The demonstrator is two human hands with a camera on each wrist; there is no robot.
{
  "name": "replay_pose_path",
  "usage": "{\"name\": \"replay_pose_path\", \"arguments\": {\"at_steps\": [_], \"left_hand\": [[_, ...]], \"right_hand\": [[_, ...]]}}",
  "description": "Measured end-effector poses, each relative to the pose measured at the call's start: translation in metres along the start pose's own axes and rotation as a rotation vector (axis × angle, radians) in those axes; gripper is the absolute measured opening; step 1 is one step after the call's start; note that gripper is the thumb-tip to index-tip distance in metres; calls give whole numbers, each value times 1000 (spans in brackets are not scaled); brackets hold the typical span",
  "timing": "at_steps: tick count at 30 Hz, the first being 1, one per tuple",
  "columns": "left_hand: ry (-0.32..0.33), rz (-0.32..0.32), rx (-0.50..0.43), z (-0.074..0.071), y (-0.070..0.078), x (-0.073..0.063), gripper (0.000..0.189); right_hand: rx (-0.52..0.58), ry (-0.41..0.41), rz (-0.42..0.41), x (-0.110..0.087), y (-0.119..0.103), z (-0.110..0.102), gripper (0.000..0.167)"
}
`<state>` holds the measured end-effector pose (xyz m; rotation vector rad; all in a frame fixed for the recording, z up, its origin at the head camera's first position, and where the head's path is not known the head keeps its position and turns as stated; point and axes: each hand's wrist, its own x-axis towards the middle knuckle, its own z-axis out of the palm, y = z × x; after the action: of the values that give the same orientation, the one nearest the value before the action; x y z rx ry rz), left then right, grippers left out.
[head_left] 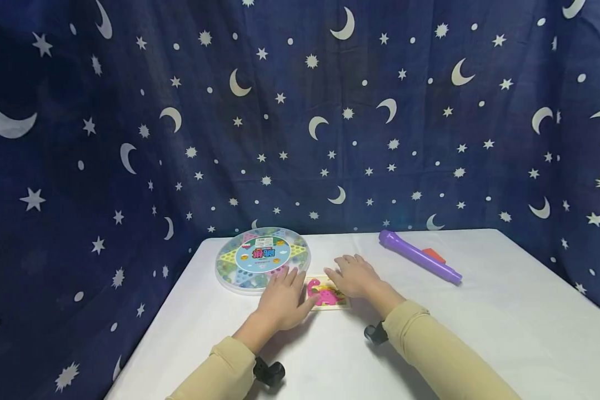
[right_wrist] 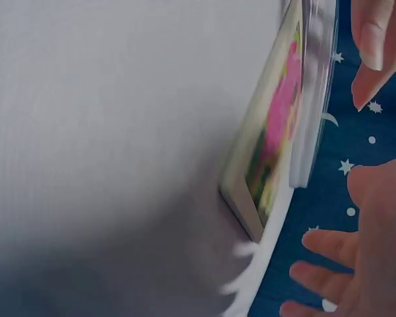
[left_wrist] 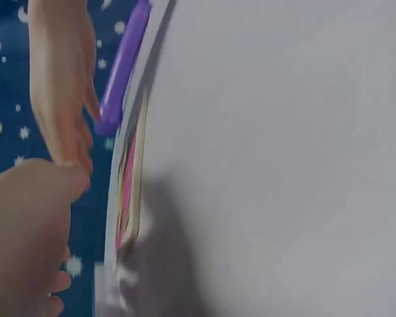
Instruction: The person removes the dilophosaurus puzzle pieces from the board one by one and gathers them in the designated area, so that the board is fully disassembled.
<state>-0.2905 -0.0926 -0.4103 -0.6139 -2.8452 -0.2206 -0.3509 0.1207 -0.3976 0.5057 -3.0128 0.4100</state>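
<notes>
A small rectangular picture puzzle board [head_left: 325,297] with a pink dinosaur lies flat on the white table between the two hands. My left hand [head_left: 282,303] is held over its left side, fingers spread and pointing away, holding nothing. Over the board's right edge hovers my right hand [head_left: 355,276], its fingers extended and nothing in them. From the right wrist view, the board [right_wrist: 274,132] rests on the cloth, with a gap between it and the right hand [right_wrist: 376,244]. The left wrist view shows the board edge-on [left_wrist: 133,178], below the left hand [left_wrist: 30,231].
Behind the left hand sits a round, clear-lidded Chinese checkers box [head_left: 263,258]. A purple, microphone-shaped stick [head_left: 420,256] lies at the back right, partly in front of a small red object [head_left: 434,255]. A navy curtain [head_left: 300,122] with moons and stars hangs behind the white table [head_left: 500,316].
</notes>
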Motion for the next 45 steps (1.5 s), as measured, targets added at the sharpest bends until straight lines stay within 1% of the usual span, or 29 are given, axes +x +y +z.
{"name": "replay_pose_path", "arguments": {"at_steps": [3,5,8,12,14,17,21,23,25,29,31,34,37,40,45], "left_hand": [[59,58,-3,4,12,-7,61],[96,81,8,7,19,-10,52],[136,93,27,14,24,-15,41],[210,96,-7,26,24,-16,33],[252,91,-25,31,23,-16,30],[306,84,-24,38,21,-16,26],[378,104,-4,42,21,-15,21],[410,117,1,43,21,-14,19],[430,124,6,44,20,-14,17],[453,125,10,45,18,-14,16],[462,125,7,45,17,-14,19],[469,129,3,44,17,-12,22],[463,137,-6,44,17,-11,17],[446,133,-5,44,17,-12,16],[420,117,12,43,17,-13,17]], "right_hand": [[28,20,-36,5,-6,7,53],[45,31,-66,8,-9,10,45],[60,35,-101,12,-13,13,30],[63,19,-114,16,-16,13,14],[69,-3,-123,19,-18,13,12],[78,-17,-168,24,-22,14,11],[61,-13,-224,29,-29,16,13],[23,-17,-225,31,-32,18,15],[-6,-35,-205,33,-35,17,17],[-41,-98,-162,35,-39,13,22],[-20,-129,-172,36,-41,10,24],[52,-174,-174,37,-39,7,26],[149,-203,-166,39,-35,6,29],[220,-210,-174,39,-33,7,33],[253,-185,-150,41,-32,8,37]]}}
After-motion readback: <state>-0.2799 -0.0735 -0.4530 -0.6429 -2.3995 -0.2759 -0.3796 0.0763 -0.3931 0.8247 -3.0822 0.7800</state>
